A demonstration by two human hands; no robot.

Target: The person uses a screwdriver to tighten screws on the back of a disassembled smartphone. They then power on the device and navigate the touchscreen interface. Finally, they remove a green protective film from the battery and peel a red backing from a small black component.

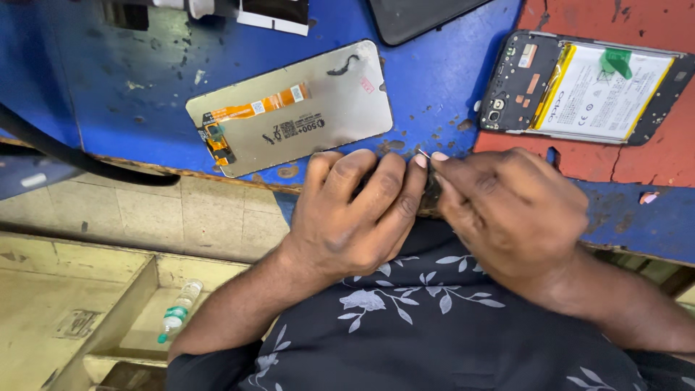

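My left hand [355, 210] and my right hand [510, 210] are pressed together at the near edge of the blue workbench [130, 94]. Both close around a small dark part [432, 194], mostly hidden by the fingers. A thin metal tip shows at my right fingertips. Behind my left hand lies a detached phone screen panel [289, 108], back side up, with an orange flex cable. Behind my right hand lies an opened phone [586, 87] showing its white battery and circuit board.
A black phone cover [416, 14] lies at the bench's far edge. A thick black cable [79, 156] runs along the left. Below the bench are a tiled floor, a wooden frame and a plastic bottle [177, 311]. A red patch [651, 152] covers the bench's right part.
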